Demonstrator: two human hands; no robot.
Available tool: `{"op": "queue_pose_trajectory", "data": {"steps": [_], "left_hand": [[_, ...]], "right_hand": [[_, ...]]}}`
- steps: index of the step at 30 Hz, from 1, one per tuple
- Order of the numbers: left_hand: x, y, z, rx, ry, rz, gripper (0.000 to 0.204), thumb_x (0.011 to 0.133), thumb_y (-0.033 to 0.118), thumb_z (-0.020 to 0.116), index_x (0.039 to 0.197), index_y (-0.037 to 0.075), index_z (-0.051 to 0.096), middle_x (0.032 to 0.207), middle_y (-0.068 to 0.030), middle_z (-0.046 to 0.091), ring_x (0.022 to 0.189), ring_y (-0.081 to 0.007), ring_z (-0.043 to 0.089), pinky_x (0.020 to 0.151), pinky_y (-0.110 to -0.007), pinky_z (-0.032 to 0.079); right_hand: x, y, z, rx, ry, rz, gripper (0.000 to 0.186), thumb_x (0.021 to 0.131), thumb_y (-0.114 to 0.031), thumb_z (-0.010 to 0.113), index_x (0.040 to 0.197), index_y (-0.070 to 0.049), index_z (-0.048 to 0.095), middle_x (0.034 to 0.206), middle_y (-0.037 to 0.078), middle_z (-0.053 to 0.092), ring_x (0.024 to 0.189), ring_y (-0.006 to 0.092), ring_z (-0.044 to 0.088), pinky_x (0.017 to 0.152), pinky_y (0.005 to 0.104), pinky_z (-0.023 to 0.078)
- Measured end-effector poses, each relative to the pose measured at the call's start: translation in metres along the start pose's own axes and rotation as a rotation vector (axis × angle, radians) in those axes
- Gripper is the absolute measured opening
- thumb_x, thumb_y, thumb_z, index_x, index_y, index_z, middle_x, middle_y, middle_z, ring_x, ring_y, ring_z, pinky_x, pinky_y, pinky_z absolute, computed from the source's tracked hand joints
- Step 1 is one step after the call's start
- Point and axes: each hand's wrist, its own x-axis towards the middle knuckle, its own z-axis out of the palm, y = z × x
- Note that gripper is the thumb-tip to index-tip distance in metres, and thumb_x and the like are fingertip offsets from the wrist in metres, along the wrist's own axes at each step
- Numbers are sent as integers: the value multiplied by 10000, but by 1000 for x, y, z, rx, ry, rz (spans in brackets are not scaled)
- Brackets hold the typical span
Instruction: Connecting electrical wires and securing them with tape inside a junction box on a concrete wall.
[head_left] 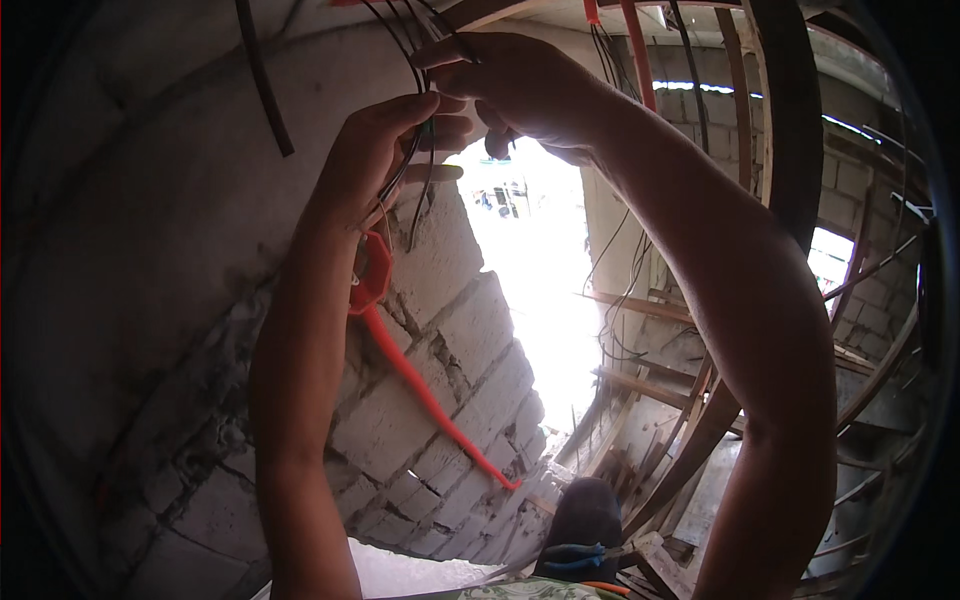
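Both my arms reach up in front of a block wall. Thin dark electrical wires (414,150) hang from above and run between my hands. My left hand (378,140) has them across its palm, with the thumb pressed near the fingertips and the lower fingers loosely stretched. Just above and to the right, my right hand (515,85) pinches the wires with its fingertips; part of its grip is hidden. Below my left hand, an orange junction box (374,275) sits in the wall, partly behind my forearm. An orange conduit (425,395) runs down from it.
Blue-handled pliers (580,556) lie by my dark-clad leg (585,510). A bright opening (540,280) breaks the block wall (470,330). Wooden beams (790,120) and loose timber stand at the right. A dark rod (264,80) hangs at the upper left.
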Motion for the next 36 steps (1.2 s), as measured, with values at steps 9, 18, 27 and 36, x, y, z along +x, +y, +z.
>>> {"op": "queue_pose_trajectory", "data": {"steps": [9, 18, 27, 36], "left_hand": [[1, -8, -16, 37, 56, -54, 472, 954, 336, 622, 1273, -11, 599, 1076, -142, 711, 975, -218, 699, 793, -373, 598], [-3, -21, -44, 449, 349, 75, 470, 901, 193, 687, 1303, -12, 558, 1036, -110, 702, 939, -203, 681, 794, -364, 563], [18, -22, -42, 1249, 265, 790, 231, 924, 92, 646, 1144, 35, 686, 1074, -105, 686, 1011, -307, 660, 898, -384, 522], [20, 2, -26, 357, 420, 509, 404, 937, 109, 592, 1340, 123, 597, 1200, -79, 621, 947, -166, 629, 811, -325, 527]], "right_hand": [[19, 7, -1, -63, 172, -174, 279, 949, -227, 617, 1166, -77, 709, 960, 65, 737, 704, 205, 717, 573, 302, 579], [26, 10, -11, -105, 384, -13, 238, 863, -227, 728, 1015, -48, 689, 798, 76, 677, 710, 161, 645, 634, 318, 518], [49, 42, -23, -854, 216, -625, 232, 954, -243, 619, 1122, -120, 721, 887, 58, 725, 785, 194, 717, 684, 341, 588], [10, -3, -10, -463, 292, 56, 272, 848, -271, 747, 1054, -94, 725, 834, 19, 676, 674, 106, 600, 621, 306, 495]]}}
